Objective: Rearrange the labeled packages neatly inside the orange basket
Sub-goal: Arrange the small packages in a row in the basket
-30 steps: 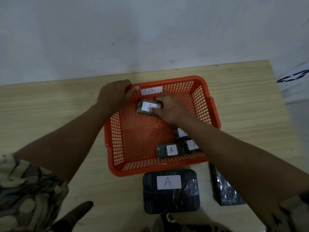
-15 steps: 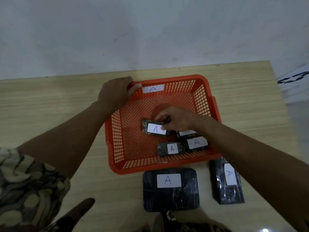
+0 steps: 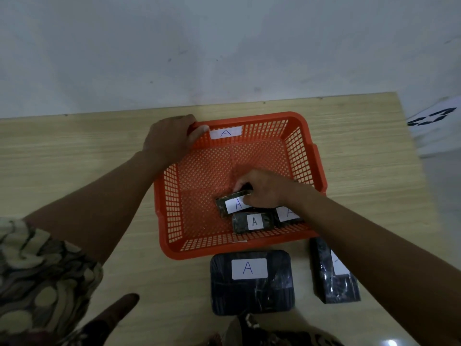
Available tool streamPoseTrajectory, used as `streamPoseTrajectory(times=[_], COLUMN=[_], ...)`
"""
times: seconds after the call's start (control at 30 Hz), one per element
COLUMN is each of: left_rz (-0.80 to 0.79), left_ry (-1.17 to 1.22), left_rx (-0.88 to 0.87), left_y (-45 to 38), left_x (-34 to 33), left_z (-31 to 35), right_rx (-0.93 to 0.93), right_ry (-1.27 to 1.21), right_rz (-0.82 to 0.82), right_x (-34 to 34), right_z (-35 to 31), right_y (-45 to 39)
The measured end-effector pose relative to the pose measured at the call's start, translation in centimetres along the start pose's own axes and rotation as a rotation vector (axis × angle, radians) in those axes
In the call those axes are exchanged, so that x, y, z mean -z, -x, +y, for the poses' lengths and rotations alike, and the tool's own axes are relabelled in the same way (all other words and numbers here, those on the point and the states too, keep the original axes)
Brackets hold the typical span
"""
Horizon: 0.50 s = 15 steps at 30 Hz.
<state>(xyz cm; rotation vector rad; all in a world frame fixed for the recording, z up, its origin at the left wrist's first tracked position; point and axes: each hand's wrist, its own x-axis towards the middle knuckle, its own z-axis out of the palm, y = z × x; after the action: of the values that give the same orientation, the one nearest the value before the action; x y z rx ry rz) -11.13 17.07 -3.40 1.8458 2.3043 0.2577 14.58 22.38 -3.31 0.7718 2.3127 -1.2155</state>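
Observation:
An orange basket with an "A" label on its far wall stands mid-table. My left hand grips its far left rim. My right hand holds a small dark package labelled "A", tilted, low over the basket's near right part. Right beside it lie two more small labelled packages: one by the near wall and one partly hidden under my right wrist.
On the wooden table in front of the basket lies a large black package labelled "A". A second black package lies to its right, partly under my forearm. A white wall rises behind the table; the table's right edge is near.
My right hand has carried the small package from the basket's far left area towards me, down to the other packages at the near right. My left hand stays on the rim.

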Motion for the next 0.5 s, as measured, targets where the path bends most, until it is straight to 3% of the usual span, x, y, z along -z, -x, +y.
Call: streamPoseTrajectory(times=[0.2, 0.3, 0.5], left_rz=[-0.031, 0.045, 0.156], left_ry=[0.004, -0.003, 0.133], left_rx=[-0.028, -0.016, 0.05], left_y=[0.0, 0.3, 4.8], left_x=[0.7, 1.5, 3.3], left_z=[0.5, 1.2, 7.5], right_rx=[0.007, 0.059, 0.105], right_ry=[0.019, 0.025, 0.098], right_rz=[0.073, 0.177, 0.735], right_x=[-0.7, -0.7, -1.0], right_z=[0.0, -0.4, -0.4], right_y=[0.9, 2.6, 7.8])
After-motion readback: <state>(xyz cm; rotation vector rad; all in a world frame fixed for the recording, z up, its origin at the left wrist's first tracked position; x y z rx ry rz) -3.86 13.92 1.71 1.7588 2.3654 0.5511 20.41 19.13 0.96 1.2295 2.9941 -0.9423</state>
